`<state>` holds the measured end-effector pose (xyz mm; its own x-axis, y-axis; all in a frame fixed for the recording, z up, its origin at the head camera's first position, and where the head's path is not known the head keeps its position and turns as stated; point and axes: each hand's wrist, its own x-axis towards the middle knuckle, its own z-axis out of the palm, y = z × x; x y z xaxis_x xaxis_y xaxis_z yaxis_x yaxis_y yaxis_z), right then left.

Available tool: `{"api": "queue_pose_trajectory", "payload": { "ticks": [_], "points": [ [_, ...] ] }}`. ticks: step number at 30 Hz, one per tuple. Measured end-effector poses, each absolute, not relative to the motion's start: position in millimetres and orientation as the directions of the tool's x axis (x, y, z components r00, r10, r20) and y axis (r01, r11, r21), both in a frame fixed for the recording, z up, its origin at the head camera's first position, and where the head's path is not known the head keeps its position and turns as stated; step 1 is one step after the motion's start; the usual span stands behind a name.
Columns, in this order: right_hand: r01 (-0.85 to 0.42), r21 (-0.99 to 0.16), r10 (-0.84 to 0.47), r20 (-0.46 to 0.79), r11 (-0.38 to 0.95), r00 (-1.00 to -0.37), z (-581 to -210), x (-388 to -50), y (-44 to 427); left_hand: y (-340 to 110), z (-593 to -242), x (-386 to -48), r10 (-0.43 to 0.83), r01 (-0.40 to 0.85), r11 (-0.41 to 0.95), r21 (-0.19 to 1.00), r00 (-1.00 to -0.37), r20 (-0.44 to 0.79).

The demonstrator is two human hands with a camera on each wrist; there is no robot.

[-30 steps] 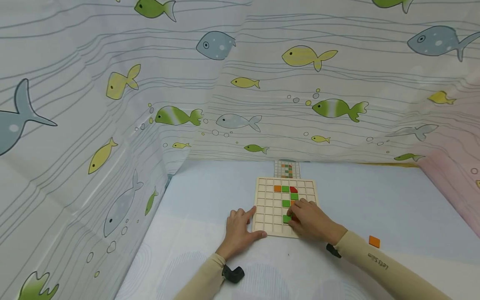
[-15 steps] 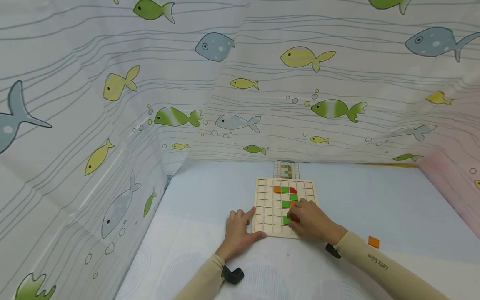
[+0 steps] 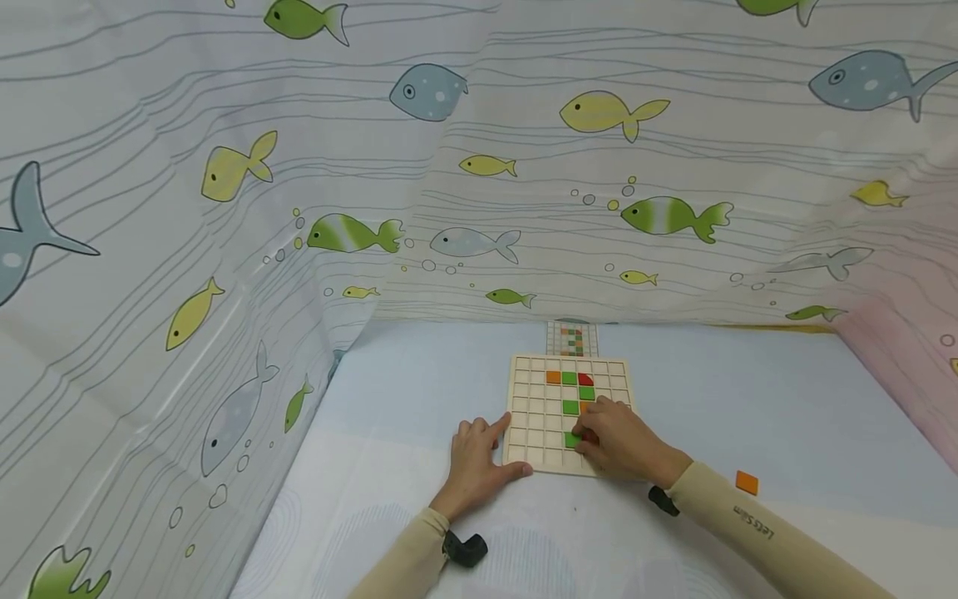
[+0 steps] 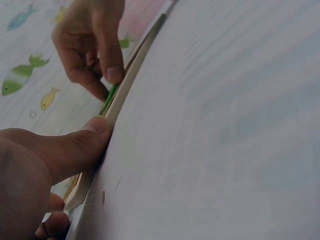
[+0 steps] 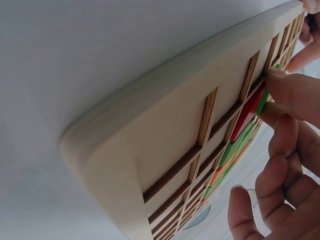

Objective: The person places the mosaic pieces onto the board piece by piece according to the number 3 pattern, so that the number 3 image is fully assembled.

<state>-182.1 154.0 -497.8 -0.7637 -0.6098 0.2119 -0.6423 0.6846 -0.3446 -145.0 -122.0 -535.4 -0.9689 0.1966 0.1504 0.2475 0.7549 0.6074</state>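
A pale wooden grid board (image 3: 535,416) lies on the table with several green, orange and red tiles in its cells. My left hand (image 3: 475,459) braces its near left corner. The thumb lies along the front edge and the forefinger touches the left side. My right hand (image 3: 624,441) is over the lower right of the board, its thumb and forefinger pinching a green tile (image 3: 572,439). In the right wrist view that green tile (image 5: 262,101) sits beside a red tile (image 5: 246,116). The right hand partly covers an orange tile (image 3: 585,408) and hides the nearby cells.
A loose orange tile (image 3: 747,482) lies on the table beyond the right forearm. Behind the board is a card (image 3: 572,337) printed with a coloured grid pattern. Fish-printed cloth (image 3: 494,200) hangs around the back and sides.
Both hands and the board stay almost where they were. The right fingertips shift only slightly at the green tile. The head view has tilted a little.
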Motion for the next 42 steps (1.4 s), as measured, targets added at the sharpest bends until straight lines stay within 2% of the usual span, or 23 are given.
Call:
{"api": "queue_pose_trajectory", "payload": {
  "ticks": [10,22,36,42],
  "points": [
    [-0.651,-0.339,-0.613,0.227,0.679,-0.757,-496.1,-181.3,154.1,-122.4,-535.8,-145.7,0.197,0.241,0.762,0.602,-0.971,0.139],
    [-0.582,-0.387,-0.573,0.153,0.715,-0.805,-493.2,-184.6,152.8,-122.4,-535.4,-146.7,0.198,0.243,0.762,0.601,-0.97,0.141],
    [-0.597,-0.403,-0.589,0.161,0.693,-0.792,-496.2,-183.8,153.3,-122.6,-533.9,-145.9,0.203,0.253,0.757,0.602,-0.968,0.151],
    [-0.575,-0.408,-0.57,0.148,0.709,-0.808,-495.8,-183.9,151.9,-123.0,-533.9,-145.9,0.205,0.255,0.755,0.604,-0.967,0.151]
  ]
}}
